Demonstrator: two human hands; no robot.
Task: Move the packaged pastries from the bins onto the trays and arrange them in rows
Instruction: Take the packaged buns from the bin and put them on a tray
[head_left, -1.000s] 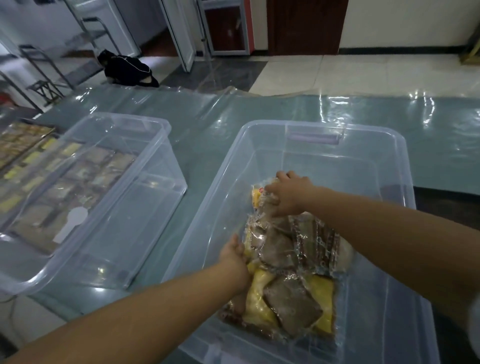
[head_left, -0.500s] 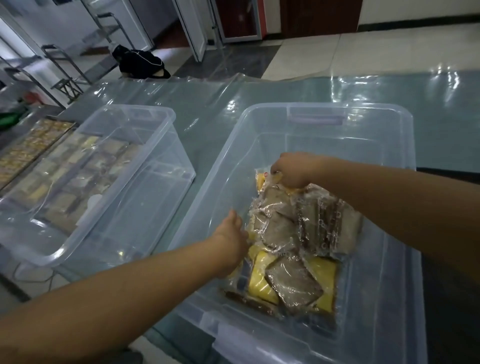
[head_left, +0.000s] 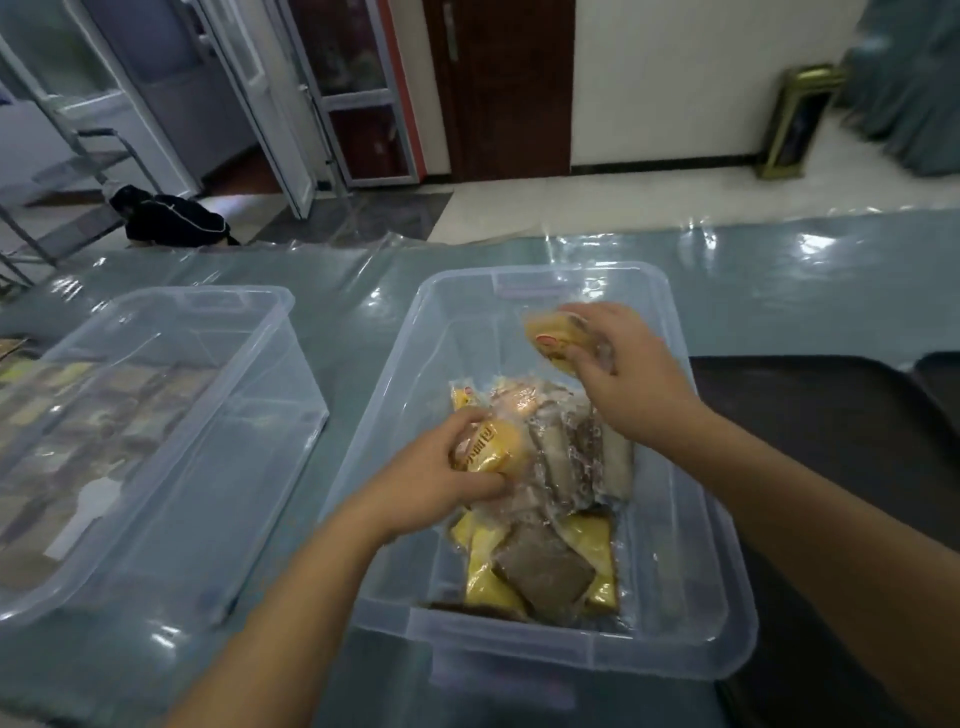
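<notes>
A: What's nearest in the head view?

B: A clear plastic bin (head_left: 691, 613) on a table under shiny plastic sheeting (head_left: 363, 291). At the bin's near end lies a pile of packaged pastries (head_left: 540, 571), yellow and brown pieces in clear wrap, lying on the bin's floor.

A: And the hands?

B: Both are inside that bin. The left hand (head_left: 431, 478) is over the middle of the pile, fingers and thumb curled around a round yellow wrapped bun (head_left: 493, 447) with printed lettering. It sits just above more wrapped brown pastries (head_left: 571, 452) in the bin's middle; I can't tell whether it touches them.

A: The right one?

B: The right hand (head_left: 623, 374) is farther in, toward the bin's far end, raised above the pile. Its fingers are clamped on a second yellow wrapped pastry (head_left: 550, 338), held clear of the others.

A: Anything around the bin?

B: Left of it, apart from it, stands a second clear bin (head_left: 171, 519); through its walls you see a tray of wrapped pastries (head_left: 78, 415) set in rows, blurred by the plastic. Right of the first bin, just beside it, is a dark tray (head_left: 831, 441).

A: Beyond?

B: Past the bin's far end, across the tiled floor, a dark wooden door (head_left: 511, 88); far left, a person in black (head_left: 171, 221) low on the floor.
</notes>
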